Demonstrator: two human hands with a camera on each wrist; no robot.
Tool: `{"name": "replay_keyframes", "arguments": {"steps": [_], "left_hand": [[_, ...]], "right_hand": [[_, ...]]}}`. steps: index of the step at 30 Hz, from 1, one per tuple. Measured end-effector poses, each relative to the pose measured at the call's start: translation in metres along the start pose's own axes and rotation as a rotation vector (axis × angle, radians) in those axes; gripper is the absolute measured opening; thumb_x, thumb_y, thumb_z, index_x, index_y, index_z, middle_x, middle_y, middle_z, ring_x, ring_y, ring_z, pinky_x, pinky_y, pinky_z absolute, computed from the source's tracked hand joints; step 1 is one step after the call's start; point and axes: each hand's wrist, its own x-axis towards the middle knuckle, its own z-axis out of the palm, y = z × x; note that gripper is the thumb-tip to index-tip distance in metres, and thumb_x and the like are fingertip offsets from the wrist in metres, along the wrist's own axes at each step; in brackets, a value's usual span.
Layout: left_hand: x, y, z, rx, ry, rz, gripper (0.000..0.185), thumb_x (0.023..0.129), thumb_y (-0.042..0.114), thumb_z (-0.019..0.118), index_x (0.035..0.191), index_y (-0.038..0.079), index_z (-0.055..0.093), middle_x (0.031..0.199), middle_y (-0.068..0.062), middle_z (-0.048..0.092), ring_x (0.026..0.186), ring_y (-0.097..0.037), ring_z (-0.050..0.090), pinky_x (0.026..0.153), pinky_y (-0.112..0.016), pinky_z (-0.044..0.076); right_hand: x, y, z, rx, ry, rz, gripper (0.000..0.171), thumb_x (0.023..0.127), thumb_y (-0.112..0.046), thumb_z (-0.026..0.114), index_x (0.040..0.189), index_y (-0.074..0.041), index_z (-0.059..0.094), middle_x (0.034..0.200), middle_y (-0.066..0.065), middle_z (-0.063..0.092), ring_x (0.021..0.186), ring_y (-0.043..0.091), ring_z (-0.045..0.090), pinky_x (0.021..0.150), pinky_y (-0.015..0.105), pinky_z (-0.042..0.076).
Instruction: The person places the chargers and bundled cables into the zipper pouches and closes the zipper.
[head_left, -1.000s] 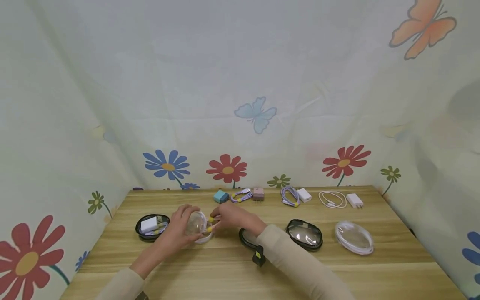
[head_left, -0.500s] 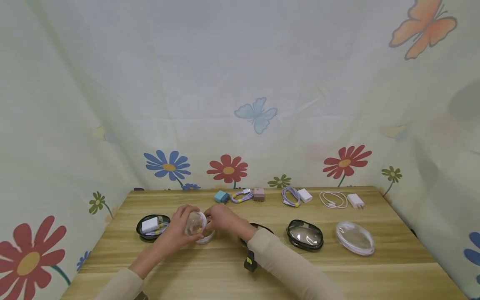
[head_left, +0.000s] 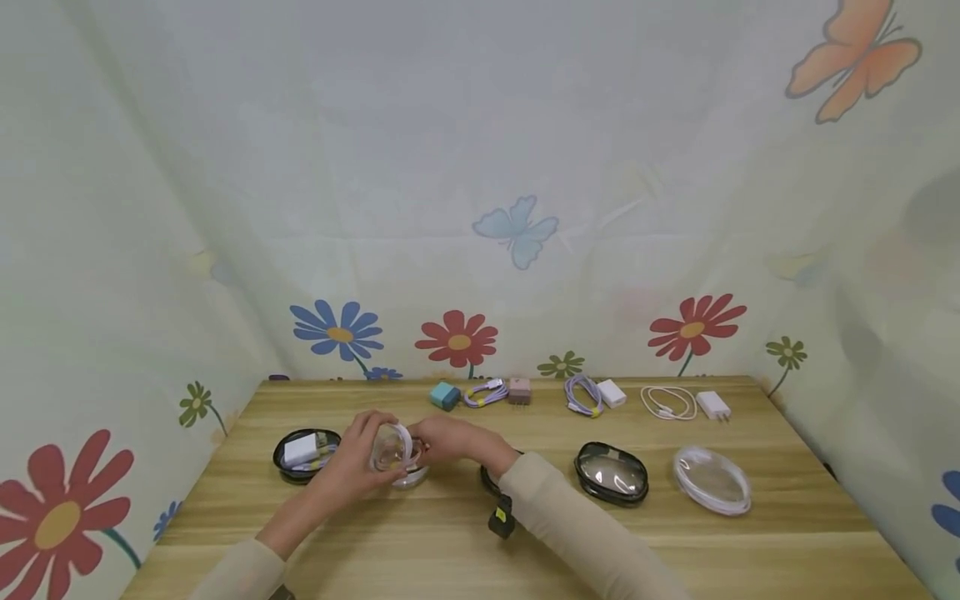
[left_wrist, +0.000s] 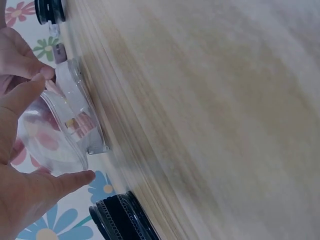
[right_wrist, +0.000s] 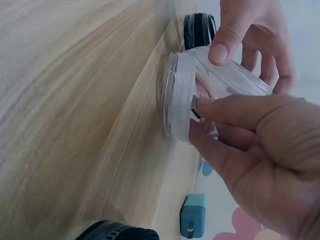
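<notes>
A clear, white-rimmed zip case (head_left: 387, 450) stands open on the wooden table, its lid tilted up. My left hand (head_left: 360, 454) holds the lid, thumb at the near side and fingers over the far edge. My right hand (head_left: 444, 439) reaches into the opening from the right. In the right wrist view, its thumb and finger pinch a pale pink cable (right_wrist: 202, 86) by the metal plug (right_wrist: 195, 107). Through the clear wall in the left wrist view, pinkish cable coils (left_wrist: 82, 125) lie inside the case. My fingers partly hide the cable.
At left sits an open black case (head_left: 279, 461) holding a white charger (head_left: 300, 449). A back row has a teal charger (head_left: 445, 396), purple cables (head_left: 486, 393), a pink charger (head_left: 519, 390) and white ones. Black-rimmed (head_left: 611, 473) and white-rimmed (head_left: 712, 480) cases lie right; my right forearm partly covers another.
The cable with yellow ties has gone from beside the case to inside it, carried left by my right hand. The lid has tilted further up while my left hand stays nearly still.
</notes>
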Motion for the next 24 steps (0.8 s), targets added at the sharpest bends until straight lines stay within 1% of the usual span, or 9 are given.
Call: {"name": "replay_keyframes", "arguments": {"steps": [2,4,6,9,12,17,20,24], "left_hand": [[-0.0001,-0.0001,-0.0004,0.003,0.006,0.007,0.071,0.076,0.024,0.092,0.133,0.014,0.05,0.14,-0.016,0.046,0.129,-0.044,0.047,0.098,-0.063,0.047],[-0.0001,-0.0001,-0.0007,0.006,0.01,0.013,0.071,0.076,0.024,0.092,0.133,0.013,0.051,0.14,-0.017,0.046,0.129,-0.044,0.046,0.098,-0.063,0.047],[-0.0004,0.0001,-0.0009,0.006,0.007,0.01,0.072,0.076,0.026,0.092,0.134,0.012,0.051,0.14,-0.017,0.046,0.13,-0.044,0.045,0.1,-0.063,0.046],[-0.0009,0.0,-0.0011,0.01,-0.006,0.005,0.074,0.076,0.03,0.092,0.135,0.011,0.05,0.141,-0.018,0.045,0.132,-0.045,0.044,0.103,-0.063,0.044],[-0.0011,-0.0006,-0.0009,0.007,-0.019,-0.009,0.075,0.077,0.031,0.091,0.136,0.012,0.05,0.143,-0.018,0.044,0.133,-0.045,0.043,0.103,-0.064,0.043],[-0.001,-0.0011,-0.0009,0.015,-0.026,-0.017,0.074,0.078,0.032,0.09,0.136,0.013,0.049,0.144,-0.019,0.043,0.133,-0.045,0.043,0.101,-0.064,0.045],[-0.0009,-0.0012,-0.0007,0.013,-0.027,-0.011,0.074,0.078,0.032,0.09,0.136,0.013,0.049,0.143,-0.019,0.043,0.132,-0.046,0.043,0.099,-0.064,0.046],[-0.0004,-0.0016,-0.0002,0.011,-0.028,0.002,0.074,0.077,0.03,0.091,0.136,0.014,0.049,0.143,-0.017,0.044,0.132,-0.045,0.044,0.099,-0.062,0.047]], "right_hand": [[0.0009,-0.0008,0.0005,-0.025,0.021,0.001,0.019,0.09,-0.004,0.076,0.108,-0.007,0.071,0.089,0.003,0.068,0.074,0.007,0.048,0.069,0.017,0.04],[0.0023,-0.0012,0.0017,-0.029,0.041,0.029,0.02,0.087,-0.006,0.08,0.106,-0.007,0.074,0.093,0.005,0.073,0.075,0.007,0.051,0.07,0.018,0.041],[0.0033,-0.0012,0.0031,-0.046,0.05,0.06,0.021,0.084,-0.011,0.084,0.103,-0.009,0.076,0.095,0.002,0.075,0.077,0.005,0.056,0.071,0.016,0.044],[0.0033,-0.0006,0.0039,-0.02,0.034,0.09,0.022,0.082,-0.015,0.087,0.101,-0.01,0.078,0.098,0.0,0.076,0.085,0.006,0.065,0.075,0.014,0.048],[0.0015,0.0006,0.0026,0.009,0.007,0.076,0.02,0.084,-0.012,0.085,0.102,-0.009,0.078,0.102,0.0,0.077,0.093,0.01,0.07,0.078,0.014,0.05],[-0.0007,0.0031,-0.0002,0.028,0.0,0.046,0.02,0.087,-0.008,0.08,0.107,-0.008,0.076,0.103,0.0,0.076,0.097,0.013,0.071,0.08,0.013,0.049],[0.0002,0.0041,0.0014,0.023,0.022,0.055,0.023,0.084,-0.006,0.083,0.106,-0.008,0.076,0.1,-0.001,0.076,0.096,0.014,0.071,0.079,0.014,0.049],[0.0022,0.0044,0.0054,-0.024,0.047,0.077,0.023,0.081,-0.007,0.085,0.103,-0.01,0.077,0.097,-0.003,0.076,0.089,0.009,0.068,0.076,0.013,0.048]]}}
